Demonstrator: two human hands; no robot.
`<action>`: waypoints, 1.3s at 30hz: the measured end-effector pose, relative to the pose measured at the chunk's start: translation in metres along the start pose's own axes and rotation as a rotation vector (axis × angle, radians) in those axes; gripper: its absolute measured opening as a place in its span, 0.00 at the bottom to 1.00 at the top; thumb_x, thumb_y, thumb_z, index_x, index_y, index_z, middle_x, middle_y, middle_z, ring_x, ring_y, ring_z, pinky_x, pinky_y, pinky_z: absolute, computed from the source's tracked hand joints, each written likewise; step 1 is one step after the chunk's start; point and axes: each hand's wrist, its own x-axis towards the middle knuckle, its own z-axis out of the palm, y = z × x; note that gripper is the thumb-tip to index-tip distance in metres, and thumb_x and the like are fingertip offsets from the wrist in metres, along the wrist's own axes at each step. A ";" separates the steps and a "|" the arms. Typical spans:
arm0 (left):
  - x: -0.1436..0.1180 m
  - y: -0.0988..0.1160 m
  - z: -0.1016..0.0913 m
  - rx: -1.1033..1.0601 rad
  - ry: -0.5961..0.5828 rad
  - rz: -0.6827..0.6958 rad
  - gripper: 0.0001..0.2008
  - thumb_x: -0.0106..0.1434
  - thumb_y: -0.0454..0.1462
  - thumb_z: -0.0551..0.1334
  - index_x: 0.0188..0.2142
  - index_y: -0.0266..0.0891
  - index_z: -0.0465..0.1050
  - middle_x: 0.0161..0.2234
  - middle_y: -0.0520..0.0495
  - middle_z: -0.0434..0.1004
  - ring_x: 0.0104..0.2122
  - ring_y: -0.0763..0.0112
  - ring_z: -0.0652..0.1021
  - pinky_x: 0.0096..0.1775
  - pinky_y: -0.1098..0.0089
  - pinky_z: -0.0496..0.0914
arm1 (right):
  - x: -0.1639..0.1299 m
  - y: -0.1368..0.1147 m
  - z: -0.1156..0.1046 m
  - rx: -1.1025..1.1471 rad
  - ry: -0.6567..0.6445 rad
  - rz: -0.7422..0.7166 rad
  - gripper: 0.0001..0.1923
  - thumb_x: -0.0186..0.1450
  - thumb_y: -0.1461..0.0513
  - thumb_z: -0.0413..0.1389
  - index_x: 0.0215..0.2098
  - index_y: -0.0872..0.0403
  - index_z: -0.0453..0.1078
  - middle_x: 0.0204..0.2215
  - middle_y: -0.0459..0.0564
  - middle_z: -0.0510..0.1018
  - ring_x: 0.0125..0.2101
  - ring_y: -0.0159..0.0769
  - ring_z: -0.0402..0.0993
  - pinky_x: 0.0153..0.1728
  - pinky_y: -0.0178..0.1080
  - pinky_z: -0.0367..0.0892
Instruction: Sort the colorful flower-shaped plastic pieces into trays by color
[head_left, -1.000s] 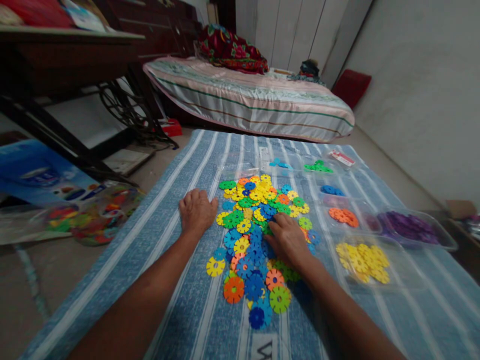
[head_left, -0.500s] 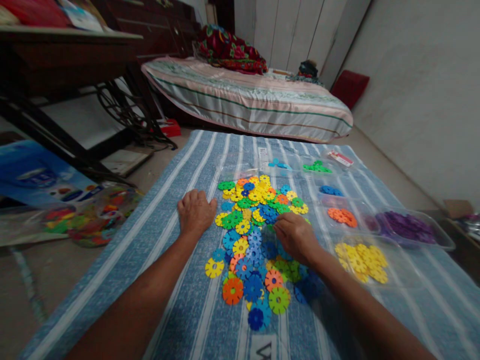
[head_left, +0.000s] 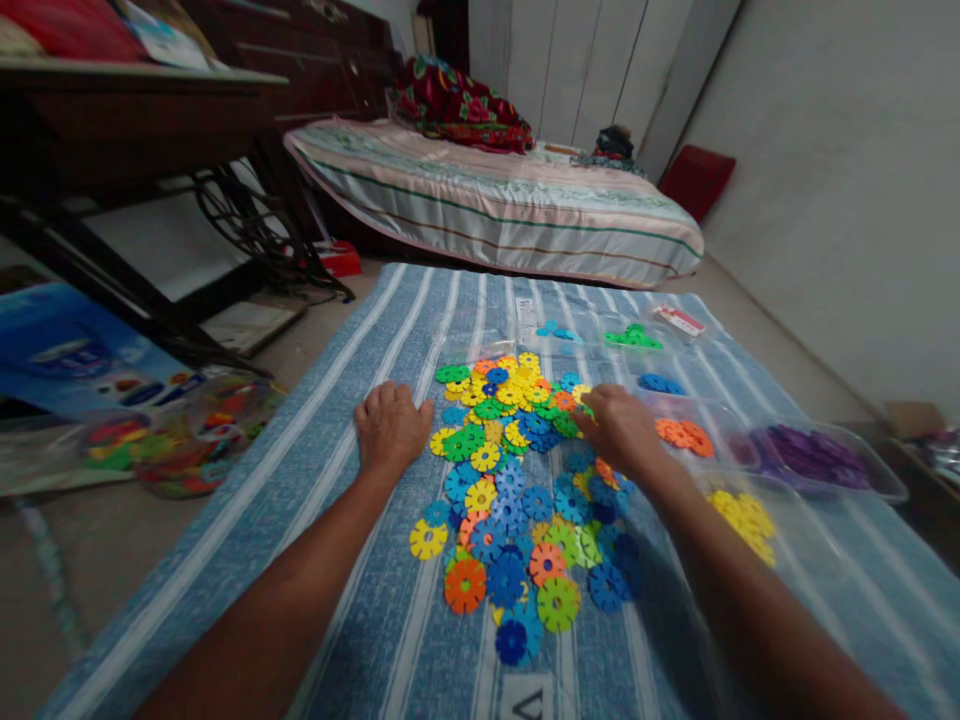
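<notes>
1. Plastic discs point(head_left: 517, 480), toothed and in mixed colours, lie in one loose pile on the striped mat point(head_left: 360, 560). Judged from its size, most of the sorting is not yet done.
2. Nearest edge of the pile: orange, green and blue discs, lying flat and partly overlapping.
3. Left hand point(head_left: 390, 428) rests palm down on the mat, fingers loosely curled, holding nothing. It lies just beside the pile's left edge.
4. Right hand point(head_left: 621, 430) sits over the pile's far right part, fingers bent down among green and orange discs. Whether it grips a disc cannot be told; the fingertips are hidden.
5. Clear trays stand right of the pile and run near to far:
   - yellow tray point(head_left: 795, 550): yellow discs only, partly hidden by the right forearm;
   - purple tray point(head_left: 862, 480): purple discs, the fullest one;
   - orange tray point(head_left: 712, 420): a small batch of orange discs;
   - blue discs point(head_left: 663, 383), a few, beyond the orange batch;
   - green discs point(head_left: 634, 338) and light blue discs point(head_left: 553, 329), a few each, farthest out.
6. Judgement: each tray already holds one colour, so sorting is under way, but the far trays are nearly bare.
7. Left of the mat, a clear bag point(head_left: 187, 440) of mixed discs lies on the floor.
8. Beyond the mat: a bed point(head_left: 495, 200).
</notes>
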 end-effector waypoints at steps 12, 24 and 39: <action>0.000 0.001 -0.002 -0.006 -0.005 0.002 0.22 0.68 0.45 0.49 0.49 0.33 0.71 0.54 0.29 0.72 0.58 0.45 0.68 0.54 0.51 0.63 | -0.010 -0.025 0.039 0.024 -0.073 0.027 0.11 0.72 0.60 0.54 0.40 0.56 0.77 0.41 0.57 0.79 0.45 0.43 0.72 0.44 0.40 0.62; 0.000 -0.001 -0.001 -0.015 0.004 -0.001 0.21 0.67 0.45 0.49 0.48 0.33 0.72 0.54 0.29 0.72 0.57 0.45 0.68 0.54 0.51 0.63 | -0.005 -0.011 0.003 -0.100 -0.019 -0.088 0.16 0.71 0.67 0.49 0.33 0.55 0.78 0.31 0.54 0.80 0.32 0.38 0.74 0.33 0.38 0.57; 0.000 -0.001 0.001 -0.027 0.007 -0.002 0.20 0.68 0.45 0.50 0.49 0.35 0.71 0.52 0.31 0.73 0.57 0.46 0.68 0.54 0.52 0.62 | -0.011 -0.014 0.006 0.194 0.051 -0.065 0.10 0.71 0.59 0.53 0.41 0.52 0.77 0.39 0.54 0.80 0.40 0.41 0.76 0.38 0.38 0.65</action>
